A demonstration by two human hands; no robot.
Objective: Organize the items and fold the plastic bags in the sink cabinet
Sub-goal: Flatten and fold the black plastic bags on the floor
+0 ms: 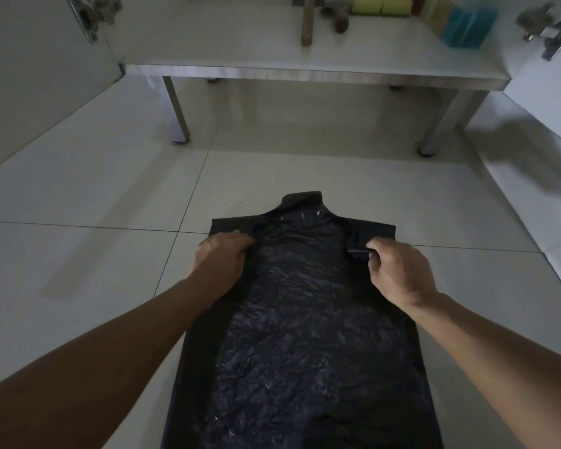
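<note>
A crinkled black plastic bag lies flat on the pale tiled floor, near side toward the person, while the left hand grips its far left edge and the right hand pinches its far right edge

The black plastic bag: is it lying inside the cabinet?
No, the black plastic bag lies spread flat on the tiled floor in front of the cabinet.
</note>
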